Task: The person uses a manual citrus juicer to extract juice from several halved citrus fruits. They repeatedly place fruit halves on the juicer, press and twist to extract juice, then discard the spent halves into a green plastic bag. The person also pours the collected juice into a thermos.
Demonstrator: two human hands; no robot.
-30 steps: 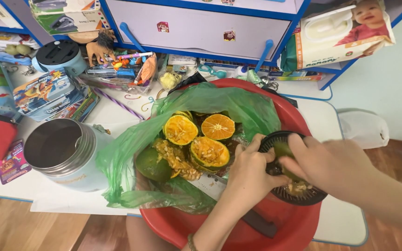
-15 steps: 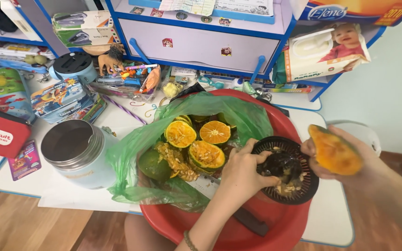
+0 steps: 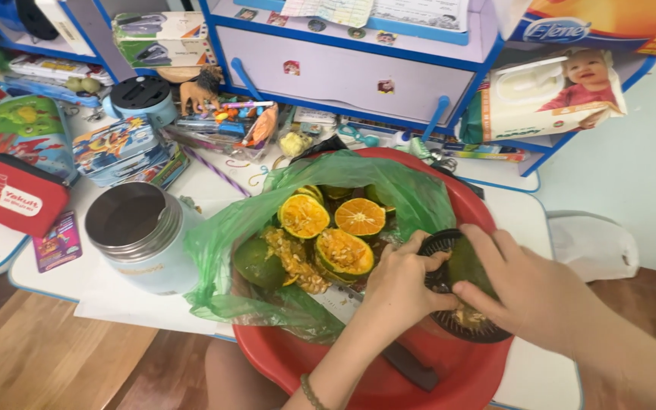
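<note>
Head view, now: pressing a green-skinned orange half (image 3: 471, 262) down onto the black juicer (image 3: 461, 300) with the right hand (image 3: 529, 292), fingers clamped over the rind, thumb low on the near side. Steadying the juicer's left rim with the left hand (image 3: 402, 285), fingers curled together against it. Juicer sitting inside the red basin (image 3: 358, 376), at its right side. Pulp showing under the fruit on the strainer.

Against half a second back: fruit half then held up and clear to the right of the juicer, cut face showing orange; now turned face down and seated on the reamer. A second back, the hand was likewise down on the juicer. Judging from this: one pressing stroke ended, fruit lifted for a check or a turn, second stroke now beginning on the same half. Left hand unchanged in its bracing place throughout.

Remaining in view: green plastic bag (image 3: 267, 235) spread open in the basin, holding cut orange halves (image 3: 332, 220) and spent peel. Dark knife handle (image 3: 410, 366) lying in the basin bottom. Steel-lidded jar (image 3: 134, 235) standing on the white table (image 3: 214, 182), left of the bag, untouched.
</note>
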